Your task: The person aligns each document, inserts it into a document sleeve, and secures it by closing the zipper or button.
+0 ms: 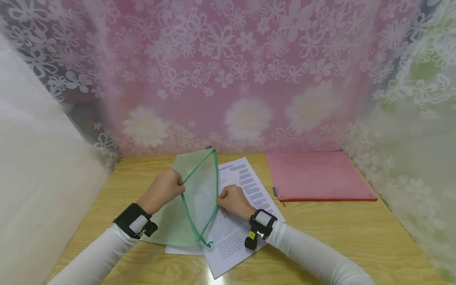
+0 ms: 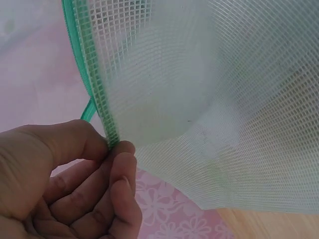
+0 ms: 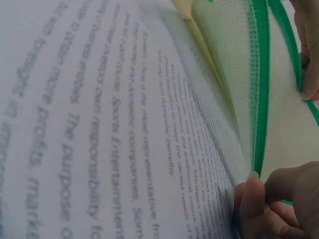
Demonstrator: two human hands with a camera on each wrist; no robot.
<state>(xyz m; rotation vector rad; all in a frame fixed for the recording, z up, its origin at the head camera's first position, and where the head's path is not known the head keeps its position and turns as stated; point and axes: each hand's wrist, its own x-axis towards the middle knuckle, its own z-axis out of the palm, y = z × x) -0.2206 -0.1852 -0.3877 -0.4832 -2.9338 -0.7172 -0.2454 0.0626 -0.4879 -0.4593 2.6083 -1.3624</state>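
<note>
A translucent mesh zipper pouch (image 1: 167,219) with green zipper edges stands spread apart at its mouth. My left hand (image 1: 167,185) pinches one green edge between thumb and fingers; the left wrist view shows that grip on the mesh rim (image 2: 113,134) close up. The opposite zipper edge (image 3: 259,99) is pinched by my right hand (image 1: 235,201), low in the right wrist view. Printed paper sheets (image 1: 249,198) lie fanned under and to the right of the pouch, beneath my right hand. Part of the lower sheet is covered by the pouch.
A pink zipper pouch (image 1: 320,176) lies flat at the back right of the wooden table (image 1: 320,229). Behind the table hangs a pink flowered curtain (image 1: 242,79). Pale sheeting (image 1: 42,138) closes off the left side, and a flowered sheet (image 1: 409,158) the right.
</note>
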